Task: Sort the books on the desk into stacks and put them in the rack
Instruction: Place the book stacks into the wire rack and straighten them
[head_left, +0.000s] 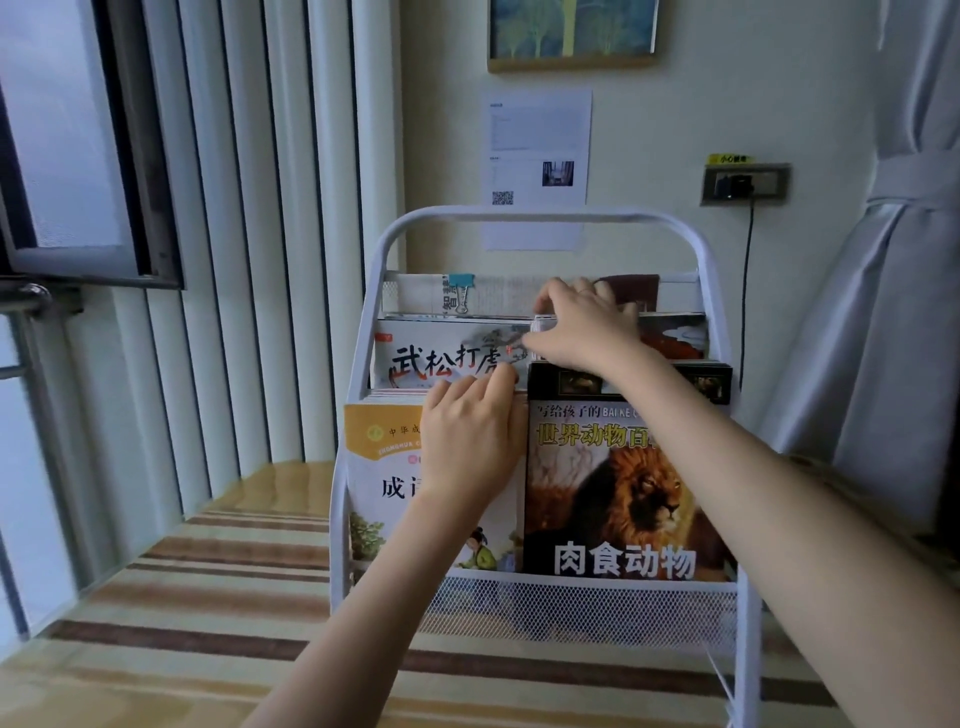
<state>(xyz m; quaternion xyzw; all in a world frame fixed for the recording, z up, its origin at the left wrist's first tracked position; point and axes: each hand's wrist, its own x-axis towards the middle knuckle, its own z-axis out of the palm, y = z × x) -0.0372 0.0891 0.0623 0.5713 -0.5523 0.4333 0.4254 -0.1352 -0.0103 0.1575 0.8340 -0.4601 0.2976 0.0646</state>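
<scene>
A white metal rack (540, 214) with tiered mesh shelves stands in front of me. Its front tier holds an orange-and-white book (382, 483) on the left and a black lion-cover book (618, 493) on the right. Behind them stands a white book with red and black brush characters (441, 358). The top tier holds papers with a blue clip (461, 283). My left hand (470, 441) rests on the top edge of the orange-and-white book, fingers reaching toward the brush-character book. My right hand (582, 327) pinches the top of a stack of thin books (540, 326) in the middle tier.
A striped rug (208, 571) covers the wooden floor around the rack. Vertical blinds and a window are at the left, a tied curtain (893, 312) at the right. A wall socket with a cable (745, 184) is behind the rack.
</scene>
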